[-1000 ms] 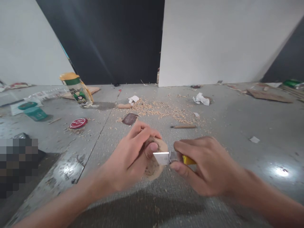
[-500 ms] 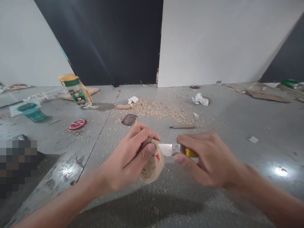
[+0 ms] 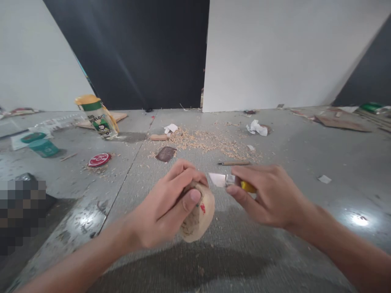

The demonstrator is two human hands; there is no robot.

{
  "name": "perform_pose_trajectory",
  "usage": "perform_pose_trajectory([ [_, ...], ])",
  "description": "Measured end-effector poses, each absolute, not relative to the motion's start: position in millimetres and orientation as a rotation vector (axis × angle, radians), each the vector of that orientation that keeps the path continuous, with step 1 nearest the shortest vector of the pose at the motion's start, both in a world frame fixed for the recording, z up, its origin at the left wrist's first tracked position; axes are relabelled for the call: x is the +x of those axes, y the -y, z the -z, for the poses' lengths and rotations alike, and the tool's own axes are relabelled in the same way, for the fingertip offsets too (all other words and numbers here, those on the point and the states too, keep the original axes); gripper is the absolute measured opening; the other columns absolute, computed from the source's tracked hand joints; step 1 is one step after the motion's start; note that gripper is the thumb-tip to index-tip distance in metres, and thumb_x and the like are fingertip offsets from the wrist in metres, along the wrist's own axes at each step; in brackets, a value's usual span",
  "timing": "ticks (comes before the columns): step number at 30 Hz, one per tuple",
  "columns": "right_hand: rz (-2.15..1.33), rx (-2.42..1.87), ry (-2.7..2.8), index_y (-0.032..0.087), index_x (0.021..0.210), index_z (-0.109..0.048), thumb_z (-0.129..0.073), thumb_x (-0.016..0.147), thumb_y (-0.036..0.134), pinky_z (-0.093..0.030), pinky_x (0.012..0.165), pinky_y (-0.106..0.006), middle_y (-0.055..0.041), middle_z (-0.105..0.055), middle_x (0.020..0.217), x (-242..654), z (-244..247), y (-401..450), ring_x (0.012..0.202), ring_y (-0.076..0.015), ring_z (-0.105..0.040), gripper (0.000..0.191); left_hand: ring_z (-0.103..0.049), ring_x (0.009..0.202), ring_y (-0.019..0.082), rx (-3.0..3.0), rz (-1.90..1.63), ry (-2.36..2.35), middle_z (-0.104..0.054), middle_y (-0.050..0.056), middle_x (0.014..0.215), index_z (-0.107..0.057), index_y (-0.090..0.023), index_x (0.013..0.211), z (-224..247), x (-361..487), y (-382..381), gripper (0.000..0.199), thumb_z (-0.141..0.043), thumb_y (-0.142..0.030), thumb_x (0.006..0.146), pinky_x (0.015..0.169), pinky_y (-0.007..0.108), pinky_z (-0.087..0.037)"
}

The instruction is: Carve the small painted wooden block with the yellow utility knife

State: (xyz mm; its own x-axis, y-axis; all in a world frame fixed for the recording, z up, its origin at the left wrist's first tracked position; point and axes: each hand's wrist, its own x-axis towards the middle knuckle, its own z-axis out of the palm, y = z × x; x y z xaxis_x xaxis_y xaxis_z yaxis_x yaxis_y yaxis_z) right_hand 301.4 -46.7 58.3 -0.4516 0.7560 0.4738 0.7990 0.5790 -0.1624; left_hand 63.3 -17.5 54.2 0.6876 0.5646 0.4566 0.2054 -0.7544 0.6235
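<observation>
My left hand (image 3: 174, 203) is closed round a pale, rounded piece (image 3: 204, 217) that looks like wood, with a small red mark and a darker stained side. Its thumb presses on the face of the piece, and the fingers hide the upper edge. In my right hand (image 3: 269, 195) is a utility knife (image 3: 247, 186) with a yellow body, its broad blade pointing left. The blade tip stands just off the upper right of the piece, apart from it. Beyond my hands a thin carving tool (image 3: 234, 163) lies on the floor.
Pale shavings (image 3: 198, 140) are scattered ahead, beside a small wooden block (image 3: 159, 137), a dark sanding-sheet-like square (image 3: 166, 154) and crumpled tissue (image 3: 257, 127). A yellow-lidded cup (image 3: 99, 120), a red round lid (image 3: 99, 159) and a teal container (image 3: 44, 148) are at the left.
The knife has moved up and slightly right, its blade coming away from the rounded piece. My left hand keeps its hold, with the piece slightly lower and more of its edge showing.
</observation>
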Motion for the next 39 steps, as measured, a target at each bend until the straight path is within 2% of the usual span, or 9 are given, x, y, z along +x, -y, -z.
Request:
perform_pose_trajectory([
  [4, -0.051, -1.196, 2.328, 0.020, 0.066, -0.042, -0.041, 0.096, 0.045, -0.021, 0.047, -0.025, 0.0049, -0.041, 0.054, 299, -60, 50, 0.045, -0.0089, -0.035, 0.039, -0.051, 0.093, 0.017, 2.319, -0.872, -0.631, -0.051, 0.006, 0.102, -0.053, -0.019, 0.108, -53, 63, 16, 0.021, -0.034, -0.025, 0.101, 0.084, 0.032, -0.045],
  [8, -0.141, -1.189, 2.408, 0.021, 0.067, -0.040, -0.040, 0.096, 0.048, -0.019, 0.047, -0.026, 0.0057, -0.039, 0.054, 290, -62, 57, 0.044, -0.0089, -0.031, 0.040, -0.050, 0.093, 0.020, 2.318, -0.872, -0.615, -0.052, 0.008, 0.099, -0.053, -0.019, 0.104, -54, 65, 14, 0.021, -0.034, -0.027, 0.100, 0.082, 0.035, -0.045],
  [15, -0.077, -1.197, 2.435, 0.021, 0.067, -0.040, -0.040, 0.095, 0.047, -0.019, 0.048, -0.027, 0.0050, -0.040, 0.054, 287, -62, 59, 0.046, -0.0100, -0.030, 0.039, -0.048, 0.096, 0.020, 2.382, -0.898, -0.562, -0.052, 0.008, 0.097, -0.053, -0.018, 0.104, -57, 66, 13, 0.020, -0.035, -0.025, 0.100, 0.083, 0.034, -0.045],
  [21, 0.010, -1.198, 2.433, 0.020, 0.067, -0.044, -0.040, 0.095, 0.047, -0.020, 0.048, -0.027, 0.0040, -0.043, 0.054, 290, -58, 55, 0.045, -0.0104, -0.033, 0.039, -0.046, 0.096, 0.020, 2.421, -0.887, -0.501, -0.054, 0.007, 0.095, -0.052, -0.018, 0.095, -58, 65, 13, 0.019, -0.034, -0.023, 0.100, 0.083, 0.033, -0.044],
  [26, 0.109, -1.285, 2.302, 0.019, 0.070, -0.050, -0.040, 0.097, 0.047, -0.022, 0.048, -0.026, 0.0027, -0.047, 0.054, 304, -62, 47, 0.046, -0.0105, -0.040, 0.040, -0.048, 0.099, 0.020, 2.483, -0.915, -0.537, -0.052, 0.007, 0.096, -0.052, -0.017, 0.106, -56, 62, 18, 0.016, -0.040, -0.019, 0.096, 0.084, 0.033, -0.044],
  [30, 0.092, -1.252, 2.325, 0.020, 0.067, -0.046, -0.043, 0.096, 0.045, -0.021, 0.048, -0.025, 0.0040, -0.044, 0.053, 302, -68, 53, 0.044, -0.0094, -0.036, 0.039, -0.047, 0.102, 0.021, 2.522, -0.941, -0.590, -0.052, 0.008, 0.100, -0.050, -0.018, 0.111, -52, 62, 15, 0.018, -0.039, -0.019, 0.097, 0.086, 0.036, -0.044],
  [39, -0.003, -1.277, 2.422, 0.021, 0.067, -0.043, -0.043, 0.093, 0.047, -0.019, 0.050, -0.028, 0.0039, -0.044, 0.055, 286, -61, 62, 0.047, -0.0113, -0.033, 0.037, -0.042, 0.101, 0.023, 2.571, -0.907, -0.616, -0.053, 0.007, 0.094, -0.047, -0.019, 0.108, -54, 66, 19, 0.013, -0.041, -0.022, 0.097, 0.078, 0.036, -0.044],
])
